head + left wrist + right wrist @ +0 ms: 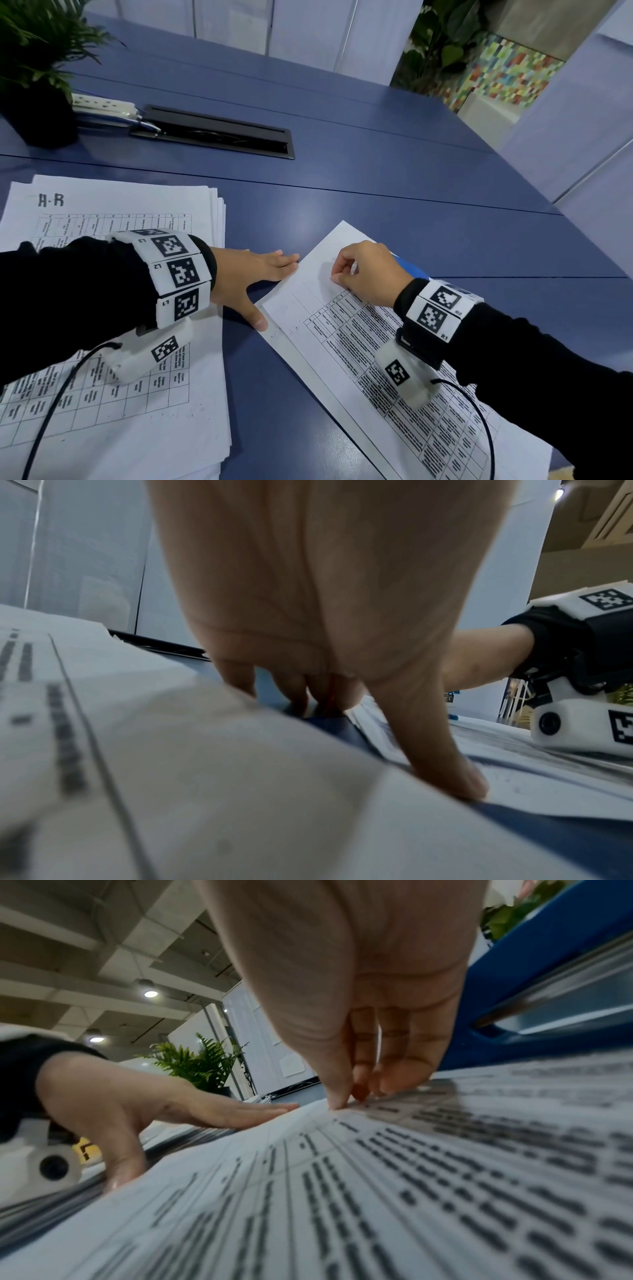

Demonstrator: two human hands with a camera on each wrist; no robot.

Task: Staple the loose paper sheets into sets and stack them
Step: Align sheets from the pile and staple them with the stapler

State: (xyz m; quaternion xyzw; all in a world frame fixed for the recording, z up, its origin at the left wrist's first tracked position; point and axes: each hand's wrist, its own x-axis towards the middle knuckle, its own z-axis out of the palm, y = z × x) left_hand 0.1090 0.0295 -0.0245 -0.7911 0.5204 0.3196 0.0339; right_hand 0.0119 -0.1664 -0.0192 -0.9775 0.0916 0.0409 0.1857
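While left hand [251, 274] lies flat at its edge, right hand [368, 274] fingertips pinch paper set [359, 342].

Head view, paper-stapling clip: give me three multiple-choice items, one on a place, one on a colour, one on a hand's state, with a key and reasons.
1. Where does the blue stapler lie?
A. On the left stack
B. Behind the right hand, at the far edge of the angled sheets
C. Beside the plant pot

2. What colour is the table?
A. Blue
B. White
C. Brown

3. How is the left hand placed?
A. Curled round the stapler
B. Lifted clear of the table
C. Flat, fingers straight, at the edge of the angled sheets

Key: 1 B, blue shows just past the right hand; 2 A, the bare surface is blue; 3 C, fingers and thumb lie spread along the paper's edge.
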